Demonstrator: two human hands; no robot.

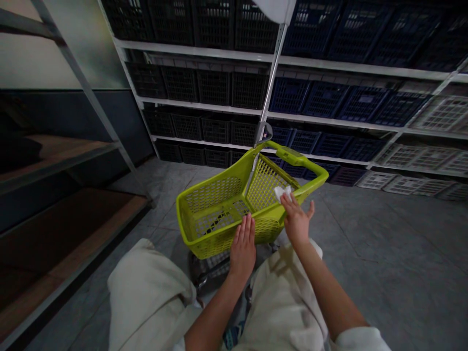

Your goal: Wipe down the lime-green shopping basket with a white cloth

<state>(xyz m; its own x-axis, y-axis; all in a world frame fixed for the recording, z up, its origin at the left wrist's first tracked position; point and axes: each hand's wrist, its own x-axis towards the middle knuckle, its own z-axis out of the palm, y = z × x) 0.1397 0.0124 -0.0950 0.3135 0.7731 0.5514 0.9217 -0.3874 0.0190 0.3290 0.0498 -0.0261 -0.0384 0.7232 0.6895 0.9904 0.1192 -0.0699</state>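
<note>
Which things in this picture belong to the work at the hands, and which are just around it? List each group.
At work: left hand, right hand, white cloth or tissue, yellow-green plastic basket.
Around: blue crates, black crates, white shelving, tiled floor.

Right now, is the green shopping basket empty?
Empty: the green shopping basket shows only bare mesh inside; the white cloth is in the right hand.

Lime-green perforated shopping basket (193, 234), white cloth (283, 193)

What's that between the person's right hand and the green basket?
In the head view, a white cloth lies between the right hand and the rim of the green basket, pressed against the rim by the fingers.
</note>
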